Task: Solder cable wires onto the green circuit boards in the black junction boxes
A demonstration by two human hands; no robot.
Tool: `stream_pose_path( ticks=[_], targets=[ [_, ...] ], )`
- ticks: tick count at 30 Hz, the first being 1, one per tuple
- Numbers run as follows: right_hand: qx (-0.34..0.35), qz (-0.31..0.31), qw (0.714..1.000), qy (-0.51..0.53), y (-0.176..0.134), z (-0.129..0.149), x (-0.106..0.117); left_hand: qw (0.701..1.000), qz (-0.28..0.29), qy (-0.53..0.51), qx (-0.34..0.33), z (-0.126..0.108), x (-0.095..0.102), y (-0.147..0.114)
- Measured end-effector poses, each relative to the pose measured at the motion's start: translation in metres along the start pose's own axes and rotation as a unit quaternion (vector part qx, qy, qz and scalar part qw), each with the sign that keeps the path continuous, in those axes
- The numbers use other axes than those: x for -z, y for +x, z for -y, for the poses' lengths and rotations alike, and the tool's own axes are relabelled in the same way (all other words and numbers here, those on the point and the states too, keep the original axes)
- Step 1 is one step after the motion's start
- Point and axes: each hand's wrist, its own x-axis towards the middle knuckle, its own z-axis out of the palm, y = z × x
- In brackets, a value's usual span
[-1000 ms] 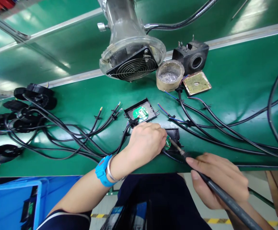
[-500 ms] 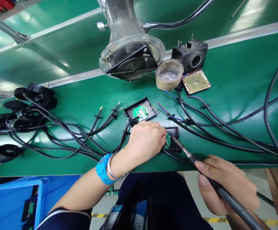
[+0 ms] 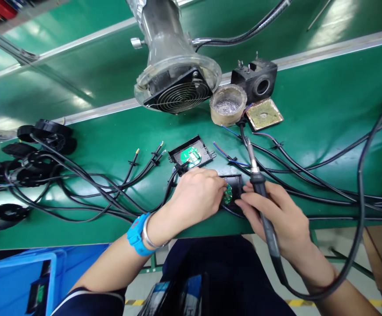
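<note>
My right hand holds a soldering iron, its metal tip pointing up and away over the bench. The thumb and fingertips of that hand are at the right edge of a black plastic case. A small green circuit board sits in this case. My left hand is closed at the left side of the board, and its own fingers hide what they pinch. Just beyond it lies another black case with a green circuit board and a black cable.
A fume extractor fan overhangs the bench. Behind are a solder pot, a sponge tray and a black iron holder. Black cables spread to both sides; blue bins stand below left.
My right hand has moved left to the near case. The soldering iron has swung from pointing at the board to pointing away. My left hand stays at the board.
</note>
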Motion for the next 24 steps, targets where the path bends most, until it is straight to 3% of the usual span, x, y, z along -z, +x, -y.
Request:
stream_pose_path(
  ticks=[12,17,24],
  targets=[
    [-0.035,0.002,0.999,-0.022,-0.004,0.002,-0.007,0.996,0.054,-0.025,-0.072,0.003,0.006,0.009],
    [-0.040,0.002,0.999,-0.016,-0.010,0.001,-0.011,0.989,0.114,-0.045,-0.088,0.007,0.014,0.013],
    [-0.042,-0.032,0.999,0.008,-0.004,0.005,-0.014,0.980,0.034,-0.181,-0.079,0.002,0.011,0.002]
  ],
)
